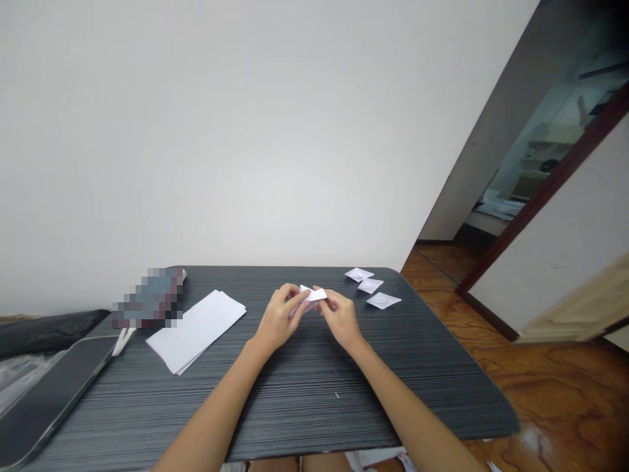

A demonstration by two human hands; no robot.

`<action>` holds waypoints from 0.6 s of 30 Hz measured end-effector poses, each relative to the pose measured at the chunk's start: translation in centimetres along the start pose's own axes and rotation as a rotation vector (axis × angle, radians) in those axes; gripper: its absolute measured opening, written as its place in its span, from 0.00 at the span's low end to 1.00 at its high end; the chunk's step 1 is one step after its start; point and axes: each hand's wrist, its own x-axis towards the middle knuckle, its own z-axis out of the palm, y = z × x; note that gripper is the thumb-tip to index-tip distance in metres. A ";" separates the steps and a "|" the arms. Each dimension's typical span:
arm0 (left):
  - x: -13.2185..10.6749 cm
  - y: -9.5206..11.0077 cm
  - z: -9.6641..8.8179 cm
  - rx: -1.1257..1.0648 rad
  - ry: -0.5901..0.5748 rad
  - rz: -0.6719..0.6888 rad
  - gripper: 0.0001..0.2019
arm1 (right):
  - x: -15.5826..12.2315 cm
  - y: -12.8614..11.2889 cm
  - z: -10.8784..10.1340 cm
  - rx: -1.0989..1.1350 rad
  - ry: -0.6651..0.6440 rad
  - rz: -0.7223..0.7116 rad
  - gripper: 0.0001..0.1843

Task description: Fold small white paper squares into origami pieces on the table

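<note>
Here, fingers (297, 301) hide folded paper (317, 295) — only partly.

Folded paper (317, 295) partly hidden by fingers (297, 300); pixelated item (152, 298) unclear; forearms (219, 408) cut off below.

Folded paper (317, 295), white, one: held in the fingers (297, 301) of both the left hand (279, 320) and the right hand (343, 320), over a dark, streaked tabletop (304, 406). Small folded papers (384, 301), white, pointed at the ends, three: grouped near the tabletop's far right corner. Paper sheets (201, 328), white, stacked slightly askew: left of the hands. Pixelated item (150, 300), one: beside the sheets, white strap (124, 340) by its near end. Wall (275, 131), pale: behind.
</note>
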 end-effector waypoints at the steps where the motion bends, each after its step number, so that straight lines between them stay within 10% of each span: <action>1: 0.0 0.0 0.1 -0.052 0.019 -0.010 0.14 | 0.0 0.0 -0.1 0.003 0.003 0.011 0.14; 11: 0.4 0.4 1.7 -0.923 -0.069 -0.575 0.25 | 0.7 0.0 0.1 0.471 0.116 0.176 0.12; 18: 0.6 0.4 1.0 -0.941 -0.087 -0.630 0.12 | 0.7 -0.3 -1.0 0.526 -0.099 0.271 0.09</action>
